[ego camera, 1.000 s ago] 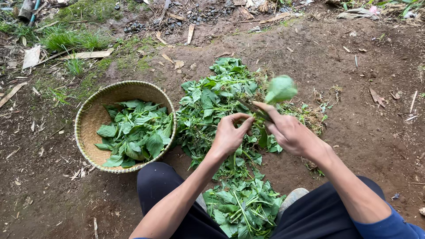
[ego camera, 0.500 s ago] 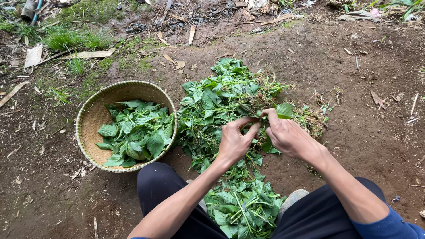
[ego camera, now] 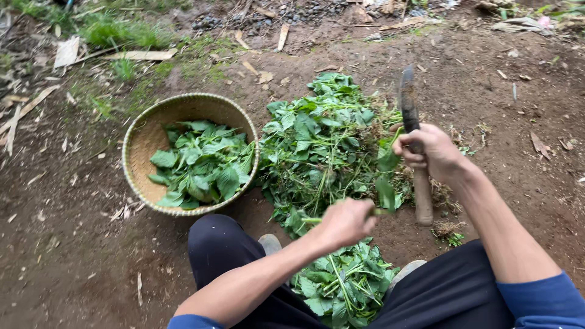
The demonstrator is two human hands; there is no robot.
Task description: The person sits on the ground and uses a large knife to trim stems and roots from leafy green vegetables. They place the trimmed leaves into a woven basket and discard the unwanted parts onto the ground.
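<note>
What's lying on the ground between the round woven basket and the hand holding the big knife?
A heap of leafy green stems lies between the basket and the right hand gripping the knife, seen in the head view.

Basket (ego camera: 141, 141) of leaves left of heap (ego camera: 317, 140), knife (ego camera: 409, 109) right, smaller pile (ego camera: 341, 283) between knees

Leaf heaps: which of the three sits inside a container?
The left heap, lying in the round woven basket. The big middle pile and the small pile between the knees lie on bare soil.
</note>
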